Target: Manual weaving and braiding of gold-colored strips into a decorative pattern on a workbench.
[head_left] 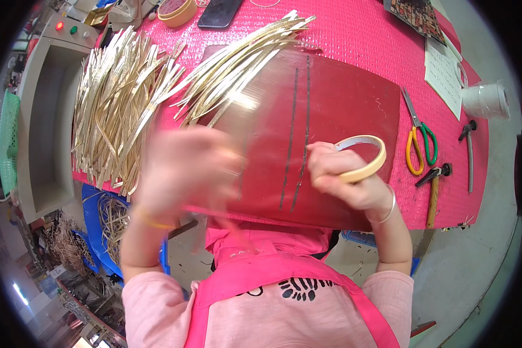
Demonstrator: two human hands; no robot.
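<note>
Right hand (348, 181) grips masking-tape roll (372, 168); left hand (185, 165) blurred, grip I cannot tell. Gold strips (113, 104) bunched left, seemingly cut already, binding unseen.

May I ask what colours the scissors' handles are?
The scissors have a yellow handle and a green handle, best seen in the head view.

Scissors (416, 123) lie left of 2 hammers (432, 203), near a white spool (485, 101) and paper sheet (442, 72); a phone (219, 14) lies farther off.
</note>
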